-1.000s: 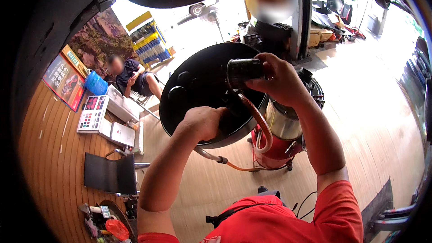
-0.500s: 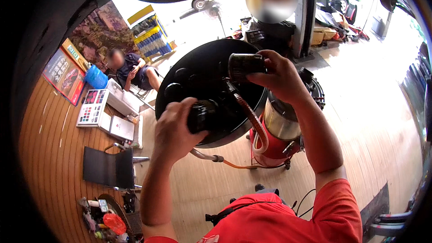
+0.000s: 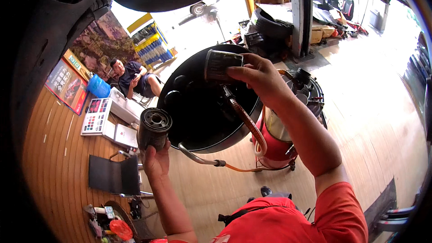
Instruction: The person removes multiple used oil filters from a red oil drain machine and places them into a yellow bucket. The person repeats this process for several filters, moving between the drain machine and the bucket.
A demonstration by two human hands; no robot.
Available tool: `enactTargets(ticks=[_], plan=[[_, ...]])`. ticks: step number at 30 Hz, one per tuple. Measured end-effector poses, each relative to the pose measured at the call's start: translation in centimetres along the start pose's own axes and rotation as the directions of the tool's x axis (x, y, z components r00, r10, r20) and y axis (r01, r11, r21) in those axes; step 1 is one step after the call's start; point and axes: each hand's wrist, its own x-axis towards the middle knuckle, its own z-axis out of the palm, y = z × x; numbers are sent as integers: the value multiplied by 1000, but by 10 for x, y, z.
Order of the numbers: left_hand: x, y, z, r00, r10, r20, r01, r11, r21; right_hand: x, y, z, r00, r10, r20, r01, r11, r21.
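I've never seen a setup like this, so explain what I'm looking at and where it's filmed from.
There's no robot here: these are a person's bare hands, seen from a fisheye camera on their head, looking down, so straight edges bend. The left hand holds a dark oil filter, its holed end facing the camera. The right hand grips a second dark canister over a round black drain pan, whose inside is too dim to make out. A brownish hose crosses the pan's rim, and a red tank stands to the right.
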Motion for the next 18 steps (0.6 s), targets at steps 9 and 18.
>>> enactTargets(ticks=[9,18], plan=[[10,7,45,991,-53,122,91,938,-334,-2,-13,66,989,135,63,-143,978,152],[-1,17,39,984,-128,121,166,909,-383,-4,1,57,990,115,-87,-98,979,179]])
